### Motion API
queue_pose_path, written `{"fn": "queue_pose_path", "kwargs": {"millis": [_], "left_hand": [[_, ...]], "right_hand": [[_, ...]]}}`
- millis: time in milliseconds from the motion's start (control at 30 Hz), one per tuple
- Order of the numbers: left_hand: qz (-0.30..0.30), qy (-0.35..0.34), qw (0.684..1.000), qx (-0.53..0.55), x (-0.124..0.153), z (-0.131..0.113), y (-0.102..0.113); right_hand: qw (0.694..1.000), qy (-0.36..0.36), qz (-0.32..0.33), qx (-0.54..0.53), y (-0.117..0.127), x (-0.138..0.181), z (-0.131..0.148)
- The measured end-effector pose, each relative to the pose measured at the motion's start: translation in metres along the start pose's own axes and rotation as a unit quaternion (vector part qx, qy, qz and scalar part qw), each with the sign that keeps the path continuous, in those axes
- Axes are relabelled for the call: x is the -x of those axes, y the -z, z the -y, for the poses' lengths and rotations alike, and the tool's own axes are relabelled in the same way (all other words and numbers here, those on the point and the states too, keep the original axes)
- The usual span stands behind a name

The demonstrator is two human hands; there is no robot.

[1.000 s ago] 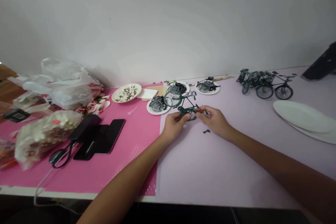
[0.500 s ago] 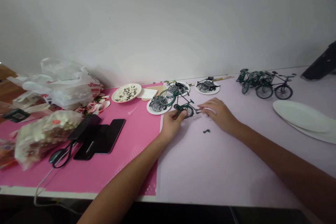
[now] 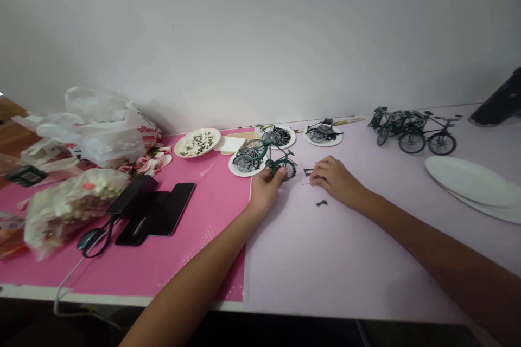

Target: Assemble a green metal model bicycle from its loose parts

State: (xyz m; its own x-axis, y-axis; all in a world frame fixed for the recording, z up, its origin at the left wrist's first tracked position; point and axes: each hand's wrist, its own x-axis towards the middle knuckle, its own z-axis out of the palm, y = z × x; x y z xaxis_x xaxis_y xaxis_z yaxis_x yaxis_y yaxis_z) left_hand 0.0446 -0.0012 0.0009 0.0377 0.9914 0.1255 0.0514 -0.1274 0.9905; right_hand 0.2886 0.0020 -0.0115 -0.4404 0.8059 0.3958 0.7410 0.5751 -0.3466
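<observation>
My left hand is closed around a small green model bicycle, thumb near one spoked wheel, holding it tilted with the other wheel up to the left. Low over the lilac tabletop, my right hand has its fingertips pinched together. Whatever lies between them is too small to make out. Beside those fingertips are a small dark frame-shaped part and a thin rod. A short dark piece lies on the table below the right hand.
Plates of bicycle parts stand along the wall, beside a bowl of small pieces. Finished-looking model bicycles and white oval plates are at right. Phones, a cable and plastic bags occupy the left.
My right hand has drawn slightly down and its fingers have closed together beside the small parts. The bicycle in my left hand has tipped and shifted a little left.
</observation>
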Motion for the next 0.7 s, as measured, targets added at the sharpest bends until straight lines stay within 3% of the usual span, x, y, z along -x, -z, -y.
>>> {"fn": "queue_pose_path", "kwargs": {"millis": [167,433,500,700], "left_hand": [[-0.004,0.003,0.999,-0.032,0.001,-0.001,0.0],[0.0,0.008,0.999,-0.039,0.001,-0.002,0.001],[-0.003,0.008,0.999,-0.041,0.001,-0.002,0.001],[0.01,0.002,1.0,-0.025,0.001,-0.002,0.001]], "right_hand": [[1.0,-0.019,-0.004,0.016,0.0,-0.001,0.001],[0.989,-0.063,-0.121,-0.051,0.023,-0.001,-0.003],[0.99,-0.057,-0.111,-0.061,0.025,0.0,-0.005],[0.997,-0.027,-0.002,-0.071,0.017,0.001,-0.002]]}}
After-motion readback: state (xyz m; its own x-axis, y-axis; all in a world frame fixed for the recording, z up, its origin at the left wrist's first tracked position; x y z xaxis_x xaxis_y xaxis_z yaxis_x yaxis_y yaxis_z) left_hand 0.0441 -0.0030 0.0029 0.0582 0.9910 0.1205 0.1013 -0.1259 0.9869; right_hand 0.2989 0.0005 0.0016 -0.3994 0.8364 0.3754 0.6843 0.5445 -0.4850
